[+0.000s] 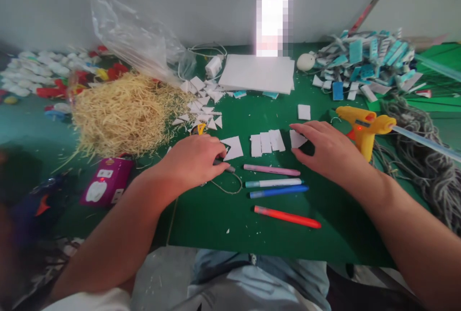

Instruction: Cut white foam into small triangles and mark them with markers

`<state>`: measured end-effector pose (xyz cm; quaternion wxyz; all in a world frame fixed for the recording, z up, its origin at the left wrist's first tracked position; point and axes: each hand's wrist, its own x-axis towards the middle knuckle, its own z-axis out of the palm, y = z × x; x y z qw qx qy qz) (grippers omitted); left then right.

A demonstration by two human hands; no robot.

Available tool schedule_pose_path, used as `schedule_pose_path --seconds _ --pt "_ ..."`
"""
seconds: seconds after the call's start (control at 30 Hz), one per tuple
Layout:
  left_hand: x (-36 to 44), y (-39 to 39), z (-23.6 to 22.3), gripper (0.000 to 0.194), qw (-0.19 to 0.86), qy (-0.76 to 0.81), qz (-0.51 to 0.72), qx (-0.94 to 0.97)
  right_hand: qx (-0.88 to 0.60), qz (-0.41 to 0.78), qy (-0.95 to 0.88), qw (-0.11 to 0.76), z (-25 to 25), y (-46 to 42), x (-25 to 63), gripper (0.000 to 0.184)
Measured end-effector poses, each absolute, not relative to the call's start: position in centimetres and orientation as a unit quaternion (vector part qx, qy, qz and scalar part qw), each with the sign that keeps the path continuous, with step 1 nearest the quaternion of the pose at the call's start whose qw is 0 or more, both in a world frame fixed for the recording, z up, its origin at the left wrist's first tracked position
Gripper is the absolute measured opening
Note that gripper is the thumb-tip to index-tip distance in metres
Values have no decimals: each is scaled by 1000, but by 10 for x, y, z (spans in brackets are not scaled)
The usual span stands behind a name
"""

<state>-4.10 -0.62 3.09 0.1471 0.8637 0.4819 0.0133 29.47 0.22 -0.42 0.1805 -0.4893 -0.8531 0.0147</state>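
Observation:
My right hand (324, 150) is on the table, thumb and fingertips closed at the edges of a small white board piece (297, 139). To its left lies a row of several narrow white pieces (265, 143). My left hand (196, 162) has its fingers bent together beside a larger white piece (235, 148). Something grey shows under its thumb, mostly hidden, and a thin cord (232, 191) loops out nearby. A yellow-and-black object (199, 129) pokes out behind that hand. Pink (272, 170), white (275, 183), blue (279, 191) and red (287, 217) markers lie between my hands.
A yellow glue gun (365, 126) and grey yarn (428, 167) are at right. Behind are a white board stack (257, 72), a square piece (304, 112) and blue-and-white scraps (367, 61). At left lie straw (122, 114), triangular scraps (201, 102) and a purple power box (106, 181).

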Motion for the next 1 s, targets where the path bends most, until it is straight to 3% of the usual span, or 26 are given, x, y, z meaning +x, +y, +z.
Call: schedule_pose_path --seconds 0.13,0.23,0.33,0.43,0.53,0.63,0.77,0.83,0.9,1.0 --pt "-44 -11 31 20 197 444 22 874 -519 -12 -836 176 0 -1 293 45" --pt "-36 -13 33 18 137 482 61 863 -491 0 -844 215 9 -3 289 42" --pt "-24 -11 30 38 70 497 86 860 -382 46 -884 265 18 -7 282 26" --pt "-17 -8 22 51 79 495 65 863 -280 97 -926 236 21 -12 275 27" --pt "-15 -5 14 51 113 503 72 854 -254 144 -938 187 18 -16 271 26" --pt "-18 -1 15 54 207 523 170 809 -245 187 -938 157 16 -16 269 29" --pt "-23 5 26 56 448 530 343 633 -226 218 -937 151 14 -14 267 29" --pt "-25 8 29 55 514 514 367 580 -219 228 -937 147 14 -14 267 28" --pt "-26 9 28 59 491 518 356 603 -208 241 -937 147 14 -15 266 27" --pt "-27 8 21 66 325 527 277 735 -193 258 -935 150 14 -16 266 25"
